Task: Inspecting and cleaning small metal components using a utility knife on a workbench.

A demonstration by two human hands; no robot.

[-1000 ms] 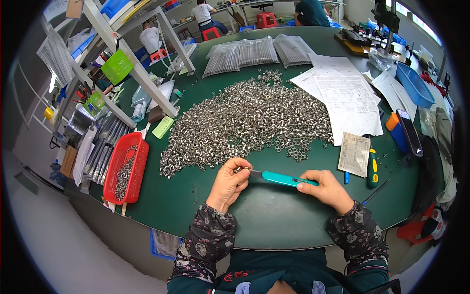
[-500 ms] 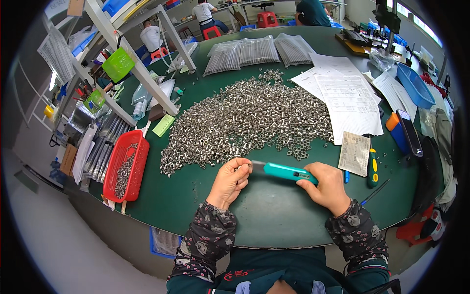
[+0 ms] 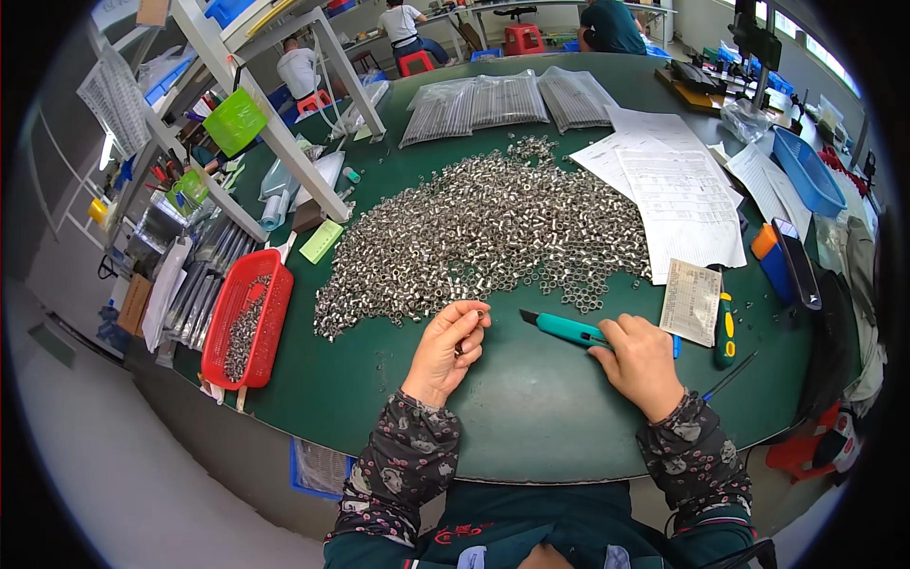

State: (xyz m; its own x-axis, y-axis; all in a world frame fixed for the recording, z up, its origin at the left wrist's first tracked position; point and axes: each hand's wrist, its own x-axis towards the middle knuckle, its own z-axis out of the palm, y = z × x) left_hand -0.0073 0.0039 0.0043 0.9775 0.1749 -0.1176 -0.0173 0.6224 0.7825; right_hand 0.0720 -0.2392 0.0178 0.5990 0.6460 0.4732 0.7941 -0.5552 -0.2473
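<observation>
In my right hand is a teal utility knife, its dark blade pointing left and a little away from me. My left hand is closed, thumb and forefinger pinching a small metal ring. A gap lies between the blade tip and that ring. Just beyond both hands spreads a large heap of small shiny metal rings on the green table.
At the left stands a red basket with metal rings inside. Papers, a yellow-green screwdriver and a phone lie to the right. Bagged metal rods are at the back. A shelf post rises at the left.
The knife has drawn away to the right from the ring in my left hand, and its blade has tilted farther from me. My left hand stays nearly in place.
</observation>
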